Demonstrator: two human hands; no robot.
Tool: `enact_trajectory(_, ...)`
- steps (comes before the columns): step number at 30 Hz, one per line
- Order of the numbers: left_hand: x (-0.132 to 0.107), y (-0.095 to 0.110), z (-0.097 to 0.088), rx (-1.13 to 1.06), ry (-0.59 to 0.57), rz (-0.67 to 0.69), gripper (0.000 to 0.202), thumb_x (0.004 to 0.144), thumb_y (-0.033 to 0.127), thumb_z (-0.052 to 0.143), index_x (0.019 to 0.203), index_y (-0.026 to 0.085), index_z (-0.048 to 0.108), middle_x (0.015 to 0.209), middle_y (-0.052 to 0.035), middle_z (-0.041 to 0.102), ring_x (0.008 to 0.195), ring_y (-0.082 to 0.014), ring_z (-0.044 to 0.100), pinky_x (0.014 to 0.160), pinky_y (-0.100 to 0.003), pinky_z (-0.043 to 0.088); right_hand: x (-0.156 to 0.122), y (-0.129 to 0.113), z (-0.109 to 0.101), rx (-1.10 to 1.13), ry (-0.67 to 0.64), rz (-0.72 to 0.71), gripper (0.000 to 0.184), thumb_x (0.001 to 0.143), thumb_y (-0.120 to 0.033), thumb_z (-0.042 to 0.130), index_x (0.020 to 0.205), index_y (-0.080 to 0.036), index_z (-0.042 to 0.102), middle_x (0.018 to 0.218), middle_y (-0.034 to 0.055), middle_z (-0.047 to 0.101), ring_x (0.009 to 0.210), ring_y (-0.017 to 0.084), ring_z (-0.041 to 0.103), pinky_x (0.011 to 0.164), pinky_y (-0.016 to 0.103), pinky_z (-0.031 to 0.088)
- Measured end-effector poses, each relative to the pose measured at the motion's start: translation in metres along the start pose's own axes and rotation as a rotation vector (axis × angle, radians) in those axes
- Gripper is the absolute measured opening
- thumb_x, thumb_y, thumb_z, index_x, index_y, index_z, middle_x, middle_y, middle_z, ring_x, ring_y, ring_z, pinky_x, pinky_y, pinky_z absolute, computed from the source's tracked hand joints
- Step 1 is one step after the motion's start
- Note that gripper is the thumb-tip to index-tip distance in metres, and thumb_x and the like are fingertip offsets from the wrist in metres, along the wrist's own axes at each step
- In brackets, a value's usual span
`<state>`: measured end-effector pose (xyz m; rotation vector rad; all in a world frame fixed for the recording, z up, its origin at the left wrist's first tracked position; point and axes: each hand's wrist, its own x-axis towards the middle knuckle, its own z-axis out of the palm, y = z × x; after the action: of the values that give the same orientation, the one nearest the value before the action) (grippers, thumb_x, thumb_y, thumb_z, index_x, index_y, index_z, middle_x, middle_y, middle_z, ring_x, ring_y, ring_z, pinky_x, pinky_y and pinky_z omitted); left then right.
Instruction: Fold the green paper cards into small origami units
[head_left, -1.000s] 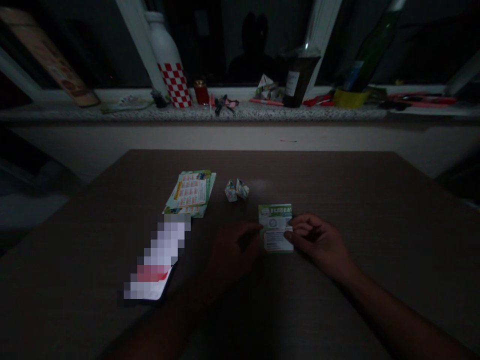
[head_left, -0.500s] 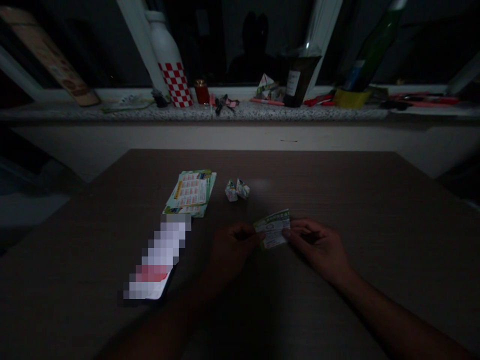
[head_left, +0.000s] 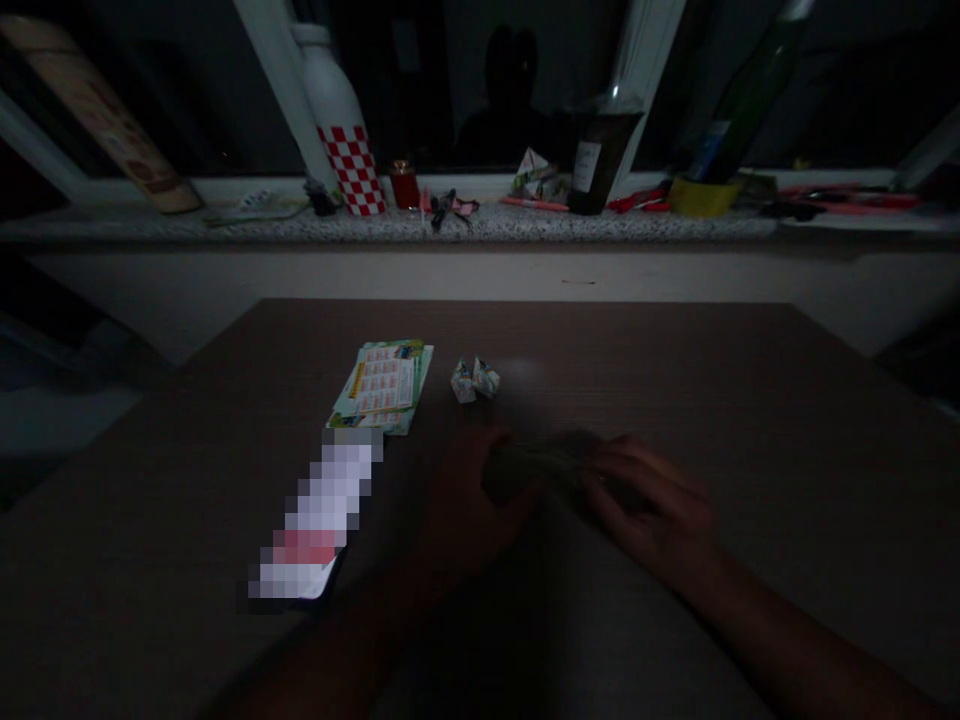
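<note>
Between my hands is a small piece of printed paper [head_left: 553, 455], dark and badly smeared by motion, so its folds and print cannot be read. My right hand [head_left: 656, 505] pinches its right side between thumb and fingers. My left hand [head_left: 472, 500] curves beside its left edge, thumb and index finger apart with a dark gap between them; whether the thumb touches the paper is unclear. Just beyond the hands, two small folded paper pieces [head_left: 475, 380] stand side by side. To their left lies a stack of printed leaflets [head_left: 381, 385].
A phone [head_left: 319, 525] with a blurred-out screen lies left of my left forearm on the wooden table [head_left: 637, 360]. Along the stone windowsill [head_left: 495, 230] stand a red-checkered white bottle [head_left: 345, 140], a dark cup [head_left: 592, 165], a green bottle [head_left: 757, 90] and small clutter.
The paper has turned from facing me to a dark blur. My left thumb and index finger have spread apart. My right hand has shifted slightly and still grips the paper.
</note>
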<state>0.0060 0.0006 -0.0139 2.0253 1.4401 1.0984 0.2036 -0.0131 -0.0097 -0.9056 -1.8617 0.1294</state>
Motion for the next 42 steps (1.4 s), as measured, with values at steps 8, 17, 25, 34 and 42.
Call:
enact_trajectory(8,0.003,0.009,-0.014,0.245,0.152,0.558,0.026,0.077,0.024,0.067,0.1,0.019,0.058,0.097,-0.0078,0.064,0.091,-0.0213,0.059,0.081,-0.037,0.046,0.0,-0.001,-0.001,-0.139,-0.142,-0.178,0.021,0.078,-0.009,0.064,0.097,-0.017,0.064,0.081,0.0072,0.067,0.073,0.02,0.062,0.066,0.035,0.051)
enact_trajectory(17,0.005,0.011,-0.008,0.249,0.066,0.583,0.005,0.081,0.02,0.061,0.076,0.017,0.061,0.074,-0.0024,0.067,0.071,-0.0152,0.058,0.072,-0.034,0.042,0.005,-0.006,-0.001,-0.162,-0.116,-0.178,0.015,0.077,-0.01,0.067,0.09,-0.016,0.064,0.074,0.0065,0.067,0.068,0.019,0.06,0.063,0.035,0.049)
enact_trajectory(25,0.005,0.014,-0.007,0.272,0.055,0.607,0.01,0.081,0.021,0.059,0.071,0.018,0.061,0.069,-0.0016,0.066,0.066,-0.0143,0.056,0.069,-0.034,0.04,0.003,-0.009,-0.001,-0.166,-0.112,-0.203,0.015,0.078,-0.012,0.065,0.091,-0.019,0.064,0.075,0.0042,0.067,0.069,0.018,0.061,0.065,0.034,0.048)
enact_trajectory(34,0.004,0.016,-0.006,0.353,0.04,0.605,0.018,0.08,0.021,0.057,0.062,0.018,0.06,0.062,-0.0009,0.062,0.063,-0.0146,0.052,0.069,-0.036,0.037,0.004,-0.009,-0.001,-0.165,-0.129,-0.27,0.019,0.077,-0.011,0.067,0.093,-0.018,0.062,0.074,0.0037,0.066,0.068,0.018,0.059,0.063,0.035,0.048)
enact_trajectory(42,0.012,0.017,-0.012,0.463,0.087,0.543,0.025,0.081,0.022,0.054,0.056,0.018,0.057,0.057,-0.0017,0.058,0.06,-0.0153,0.051,0.066,-0.035,0.038,0.006,-0.012,-0.003,-0.198,-0.124,-0.273,0.017,0.074,-0.01,0.07,0.087,-0.018,0.061,0.071,0.003,0.066,0.066,0.018,0.058,0.065,0.037,0.049)
